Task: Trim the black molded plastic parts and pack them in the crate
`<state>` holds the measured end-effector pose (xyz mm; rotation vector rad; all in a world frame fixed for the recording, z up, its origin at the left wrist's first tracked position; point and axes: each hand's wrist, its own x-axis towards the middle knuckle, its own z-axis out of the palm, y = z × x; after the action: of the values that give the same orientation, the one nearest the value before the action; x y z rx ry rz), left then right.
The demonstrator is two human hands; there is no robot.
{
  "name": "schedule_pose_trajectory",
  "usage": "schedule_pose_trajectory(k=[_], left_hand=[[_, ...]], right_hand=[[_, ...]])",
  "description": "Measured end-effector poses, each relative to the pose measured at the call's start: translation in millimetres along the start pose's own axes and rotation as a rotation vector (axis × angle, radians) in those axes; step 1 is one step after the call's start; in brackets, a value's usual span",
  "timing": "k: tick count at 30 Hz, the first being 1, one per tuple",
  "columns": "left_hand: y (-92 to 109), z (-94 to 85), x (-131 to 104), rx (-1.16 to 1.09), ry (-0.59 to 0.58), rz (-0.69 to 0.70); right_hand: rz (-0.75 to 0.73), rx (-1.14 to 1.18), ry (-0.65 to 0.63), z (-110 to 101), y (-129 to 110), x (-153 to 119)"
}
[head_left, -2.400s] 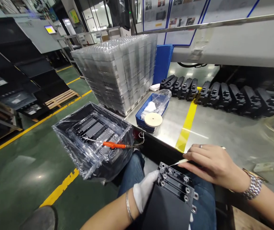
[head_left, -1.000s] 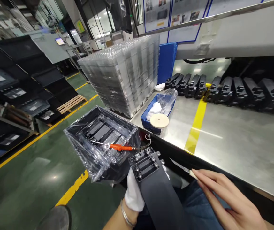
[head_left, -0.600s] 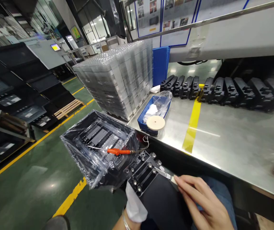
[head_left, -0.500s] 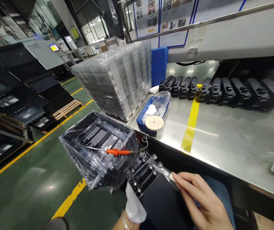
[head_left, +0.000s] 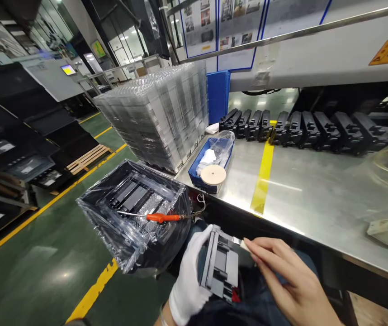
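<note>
My left hand (head_left: 187,276), in a white glove, is closed round a dark grey and black moulded plastic part (head_left: 227,263) low in the middle of the view. The part is tilted, with a slotted, stepped end facing up. My bare right hand (head_left: 287,276) pinches the pale handle of a small knife (head_left: 242,243). Its short metal blade lies at the part's upper right edge; whether it touches cannot be made out. A bit of red shows under the part's lower end.
A plastic-lined black crate (head_left: 88,194) with dark parts stands left, an orange-handled air gun (head_left: 162,218) across it. On the metal bench (head_left: 302,190) are a blue bin (head_left: 194,174) with a round disc (head_left: 213,174) and a row of black parts (head_left: 295,127). Stacked clear trays (head_left: 160,113) stand behind.
My left hand has turned the plastic part, so its slotted end now shows instead of the face with round posts. The knife stays in my right hand. The view has shifted slightly.
</note>
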<state>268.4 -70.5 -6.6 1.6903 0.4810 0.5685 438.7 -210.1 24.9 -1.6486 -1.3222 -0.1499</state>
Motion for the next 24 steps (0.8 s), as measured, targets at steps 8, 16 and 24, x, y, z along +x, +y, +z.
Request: schedule_pose_trajectory(k=[8,16,24], left_hand=[[6,-8.8,-3,0.363,-0.030,0.234],[24,-10.4,9,0.129,-0.244,0.112],[3,-17.5,0,-0.159,-0.153,-0.124]], right_hand=[[0.038,-0.016,-0.014,-10,7,-2],[0.591,0.486,-0.264,1,11,-5],[0.588,0.610,-0.439,4,2,2]])
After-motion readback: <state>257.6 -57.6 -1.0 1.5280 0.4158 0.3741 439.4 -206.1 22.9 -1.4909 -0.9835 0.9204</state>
